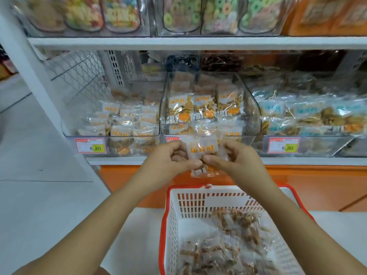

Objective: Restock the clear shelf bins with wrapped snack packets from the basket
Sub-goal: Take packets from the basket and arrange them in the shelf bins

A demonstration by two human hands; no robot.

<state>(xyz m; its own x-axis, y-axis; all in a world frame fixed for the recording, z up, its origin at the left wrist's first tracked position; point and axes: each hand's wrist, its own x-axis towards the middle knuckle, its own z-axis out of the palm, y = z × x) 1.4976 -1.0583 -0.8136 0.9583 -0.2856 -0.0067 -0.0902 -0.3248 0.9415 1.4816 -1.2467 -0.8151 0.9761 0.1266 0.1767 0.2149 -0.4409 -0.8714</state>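
While left hand (171, 158) and right hand (237, 158) fingers pinch crinkly clear packet (201, 148), slotted basket (174, 197) sits below

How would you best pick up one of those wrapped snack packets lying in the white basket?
Probably from straight above: the basket is open on top and its slotted walls block the sides. The packets lie heaped and overlapping, so pinch a loose wrapper edge of one on top rather than dig underneath.
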